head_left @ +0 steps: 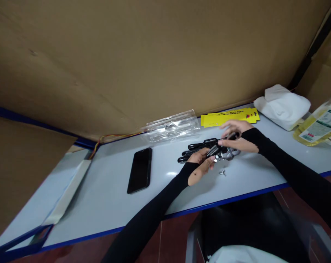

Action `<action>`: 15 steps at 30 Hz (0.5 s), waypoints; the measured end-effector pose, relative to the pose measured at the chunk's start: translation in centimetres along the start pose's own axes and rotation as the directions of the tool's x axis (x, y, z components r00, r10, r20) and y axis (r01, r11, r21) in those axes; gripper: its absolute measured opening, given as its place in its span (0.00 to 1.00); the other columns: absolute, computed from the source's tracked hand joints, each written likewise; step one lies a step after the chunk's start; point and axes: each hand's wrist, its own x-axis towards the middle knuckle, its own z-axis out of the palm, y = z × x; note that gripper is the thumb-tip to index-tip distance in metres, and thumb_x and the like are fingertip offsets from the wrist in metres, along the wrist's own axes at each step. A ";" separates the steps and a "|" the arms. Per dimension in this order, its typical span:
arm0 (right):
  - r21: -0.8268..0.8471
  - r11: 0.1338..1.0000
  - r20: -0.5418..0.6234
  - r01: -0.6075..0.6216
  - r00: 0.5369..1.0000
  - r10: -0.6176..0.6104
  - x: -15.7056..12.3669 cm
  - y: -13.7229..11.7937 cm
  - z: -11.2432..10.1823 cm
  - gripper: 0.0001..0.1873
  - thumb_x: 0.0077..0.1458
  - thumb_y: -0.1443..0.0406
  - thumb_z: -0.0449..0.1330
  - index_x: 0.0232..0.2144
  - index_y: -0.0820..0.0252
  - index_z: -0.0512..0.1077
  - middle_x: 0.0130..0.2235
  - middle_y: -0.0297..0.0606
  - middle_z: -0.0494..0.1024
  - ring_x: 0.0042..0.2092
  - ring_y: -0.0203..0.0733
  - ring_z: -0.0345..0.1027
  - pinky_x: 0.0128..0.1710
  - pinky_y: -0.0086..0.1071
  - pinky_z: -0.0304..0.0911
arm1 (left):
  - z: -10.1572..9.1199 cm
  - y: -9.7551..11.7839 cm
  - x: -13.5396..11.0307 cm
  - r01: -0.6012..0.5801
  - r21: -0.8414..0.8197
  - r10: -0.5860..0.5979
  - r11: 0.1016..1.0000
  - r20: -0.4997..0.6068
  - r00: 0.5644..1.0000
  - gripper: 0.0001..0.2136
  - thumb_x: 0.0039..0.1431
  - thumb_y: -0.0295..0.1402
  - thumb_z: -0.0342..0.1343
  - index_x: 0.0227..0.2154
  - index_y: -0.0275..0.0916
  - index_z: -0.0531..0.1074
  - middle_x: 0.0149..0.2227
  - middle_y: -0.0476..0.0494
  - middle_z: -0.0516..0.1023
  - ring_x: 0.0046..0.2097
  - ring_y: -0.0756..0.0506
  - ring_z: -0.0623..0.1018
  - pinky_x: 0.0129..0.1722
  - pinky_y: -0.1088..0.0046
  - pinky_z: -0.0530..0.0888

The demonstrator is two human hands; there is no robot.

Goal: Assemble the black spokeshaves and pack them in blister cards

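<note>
My left hand (pixel 201 164) is closed around a dark, metallic tool part (pixel 213 150), with a small silver piece showing at its fingertips. My right hand (pixel 238 137) grips the far end of the same piece; its fingers are slightly blurred. Under and behind the hands lie several black-handled tools (pixel 186 159) side by side, partly hidden. A grey metal part (pixel 231 154) shows just below the right hand. On the table in front of the hands sits a small silver wing screw (pixel 222 173). The exact kind of tool is not clear.
Clear plastic blister packaging (pixel 171 128) and yellow printed cards (pixel 229 117) lie along the cardboard wall. A black phone (pixel 140 170) rests to the left. At the right are a white bundle (pixel 283 104) and a bottle of yellow liquid (pixel 319 124). The table (pixel 99 204) has a blue edge.
</note>
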 end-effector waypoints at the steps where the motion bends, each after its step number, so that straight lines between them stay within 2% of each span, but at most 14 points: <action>1: -0.130 0.981 -0.205 0.142 0.964 -0.167 0.0 0.0 0.2 0.24 0.44 0.59 0.78 0.43 0.57 0.78 0.39 0.44 0.81 0.39 0.48 0.75 0.32 0.36 0.72 | 0.1 0.0 0.3 0.029 -0.113 -0.031 0.993 -0.020 0.999 0.20 0.62 0.54 0.63 0.37 0.40 0.70 0.27 0.49 0.75 0.19 0.52 0.67 0.18 0.74 0.61; 2: -0.265 0.931 -0.307 0.251 0.894 -0.328 0.0 0.2 0.4 0.24 0.46 0.59 0.78 0.44 0.56 0.79 0.41 0.44 0.79 0.43 0.49 0.73 0.39 0.39 0.72 | 0.3 -0.1 0.5 0.038 -0.202 -0.046 0.979 -0.038 0.998 0.22 0.61 0.56 0.64 0.38 0.40 0.69 0.28 0.49 0.76 0.18 0.52 0.67 0.16 0.74 0.60; 3: -0.369 0.867 -0.308 0.334 0.837 -0.453 -0.1 0.4 0.8 0.22 0.48 0.59 0.77 0.45 0.56 0.79 0.41 0.44 0.79 0.45 0.51 0.71 0.44 0.42 0.71 | 0.4 -0.1 0.7 0.033 -0.261 -0.049 0.965 -0.054 0.997 0.24 0.59 0.56 0.64 0.39 0.40 0.69 0.29 0.48 0.77 0.17 0.52 0.69 0.14 0.75 0.59; 4: -0.427 0.808 -0.239 0.405 0.812 -0.533 -0.1 0.8 1.2 0.20 0.50 0.59 0.76 0.45 0.55 0.80 0.40 0.44 0.78 0.46 0.52 0.70 0.47 0.44 0.70 | 0.5 -0.2 0.9 0.032 -0.298 -0.052 0.954 -0.061 0.997 0.24 0.58 0.56 0.65 0.40 0.39 0.69 0.30 0.47 0.78 0.17 0.51 0.71 0.13 0.76 0.59; 6: -0.431 0.740 -0.023 0.516 0.814 -0.581 0.0 1.8 2.0 0.13 0.57 0.58 0.72 0.43 0.53 0.82 0.38 0.43 0.79 0.45 0.52 0.69 0.49 0.46 0.67 | 0.5 -0.3 1.0 0.032 -0.328 -0.053 0.944 -0.054 0.997 0.23 0.58 0.54 0.66 0.40 0.38 0.70 0.32 0.44 0.80 0.18 0.51 0.72 0.12 0.76 0.60; 8: -0.375 0.735 0.130 0.565 0.817 -0.561 0.4 3.0 2.6 0.08 0.61 0.57 0.69 0.39 0.53 0.82 0.38 0.43 0.81 0.45 0.52 0.68 0.48 0.46 0.66 | 0.4 -0.4 0.9 0.035 -0.334 -0.054 0.942 -0.050 0.997 0.22 0.59 0.52 0.66 0.40 0.37 0.71 0.33 0.43 0.81 0.17 0.52 0.72 0.11 0.77 0.59; 12: -0.261 0.753 0.256 0.605 0.795 -0.550 1.3 4.8 3.1 0.07 0.66 0.60 0.64 0.39 0.53 0.82 0.39 0.42 0.82 0.43 0.49 0.68 0.47 0.44 0.65 | 0.1 -0.7 0.8 0.069 -0.343 -0.086 0.937 -0.035 0.996 0.23 0.58 0.52 0.67 0.40 0.36 0.72 0.31 0.44 0.80 0.15 0.53 0.71 0.10 0.77 0.56; 15: -0.227 0.741 0.267 0.632 0.772 -0.576 1.4 5.1 3.2 0.10 0.68 0.62 0.60 0.41 0.55 0.82 0.39 0.43 0.82 0.41 0.47 0.67 0.45 0.42 0.65 | -0.1 -1.0 0.9 0.089 -0.350 -0.095 0.932 0.001 0.995 0.23 0.57 0.51 0.68 0.40 0.35 0.73 0.30 0.44 0.80 0.15 0.53 0.69 0.10 0.77 0.56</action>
